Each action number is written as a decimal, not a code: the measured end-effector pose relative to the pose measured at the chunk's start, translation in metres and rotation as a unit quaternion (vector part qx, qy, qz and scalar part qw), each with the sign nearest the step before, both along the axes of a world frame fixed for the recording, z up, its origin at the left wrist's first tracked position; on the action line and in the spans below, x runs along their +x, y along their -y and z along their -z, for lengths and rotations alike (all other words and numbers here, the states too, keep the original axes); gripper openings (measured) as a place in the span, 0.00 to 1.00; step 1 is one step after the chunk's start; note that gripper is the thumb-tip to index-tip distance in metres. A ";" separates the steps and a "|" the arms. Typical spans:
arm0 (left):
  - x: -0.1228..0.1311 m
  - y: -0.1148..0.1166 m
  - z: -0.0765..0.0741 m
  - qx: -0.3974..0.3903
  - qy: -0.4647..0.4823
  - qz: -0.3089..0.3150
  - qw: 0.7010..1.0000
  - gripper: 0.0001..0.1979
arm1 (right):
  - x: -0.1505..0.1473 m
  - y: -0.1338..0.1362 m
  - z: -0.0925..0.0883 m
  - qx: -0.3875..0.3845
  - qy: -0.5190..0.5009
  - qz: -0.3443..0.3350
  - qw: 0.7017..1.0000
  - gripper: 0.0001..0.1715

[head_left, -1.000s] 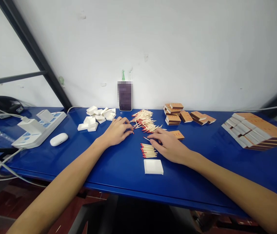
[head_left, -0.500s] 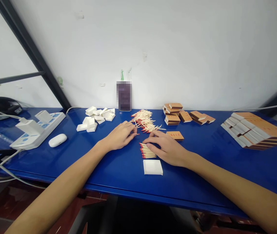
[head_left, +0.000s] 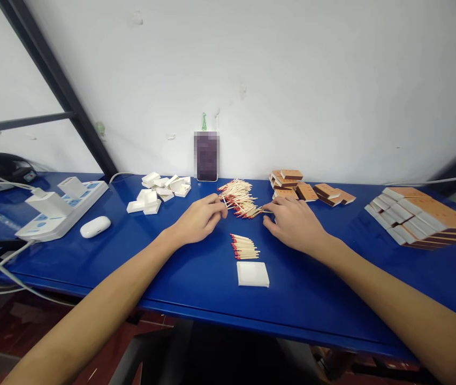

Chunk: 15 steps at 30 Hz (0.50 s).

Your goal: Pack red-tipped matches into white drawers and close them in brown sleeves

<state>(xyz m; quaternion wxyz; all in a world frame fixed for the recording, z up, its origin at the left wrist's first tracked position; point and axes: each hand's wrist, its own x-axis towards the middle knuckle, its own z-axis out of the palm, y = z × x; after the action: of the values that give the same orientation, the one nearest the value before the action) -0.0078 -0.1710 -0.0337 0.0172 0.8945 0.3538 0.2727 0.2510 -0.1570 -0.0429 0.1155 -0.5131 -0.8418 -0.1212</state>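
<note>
1. Match heap (head_left: 238, 197), the landmark: loose red-headed sticks, jumbled on the blue worktop (head_left: 196, 272).
2. Match row (head_left: 244, 247), nearer the wearer than the heap: sticks lie roughly parallel, heads leftward. This portion appears ordered; the heap appears unsorted.
3. Single tray (head_left: 252, 274), beyond the row from the heap: white, with no matches visible on it.
4. Left hand (head_left: 199, 218), at the heap's left edge: fingers curled; whether its grip holds a match cannot be told.
5. Right hand (head_left: 295, 222), at the heap's right edge: thumb and forefinger beside a stick; grasp likewise uncertain.
6. White pieces (head_left: 147, 198), left of the heap; orange boxes (head_left: 307, 191), right.
</note>
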 end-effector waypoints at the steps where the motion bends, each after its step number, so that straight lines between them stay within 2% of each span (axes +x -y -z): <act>1: 0.000 0.000 0.000 0.000 -0.004 -0.003 1.000 0.13 | -0.002 -0.001 0.001 -0.001 0.006 0.006 1.000 0.20; 7: 0.002 -0.002 0.003 0.005 0.020 -0.030 0.999 0.16 | -0.004 -0.008 0.000 -0.028 0.005 0.019 0.999 0.20; 11: 0.003 -0.001 0.003 0.004 0.009 -0.026 1.000 0.18 | -0.001 -0.010 -0.002 -0.043 -0.008 0.026 0.999 0.18; 15: 0.004 0.000 0.002 -0.006 0.004 -0.016 1.000 0.14 | 0.004 -0.011 -0.003 -0.049 -0.012 0.023 0.998 0.15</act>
<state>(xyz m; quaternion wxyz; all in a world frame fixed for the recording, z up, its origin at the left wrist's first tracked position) -0.0035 -0.1710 -0.0362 0.0197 0.8874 0.3699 0.2746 0.2550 -0.1460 -0.0398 0.0971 -0.5385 -0.8335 -0.0763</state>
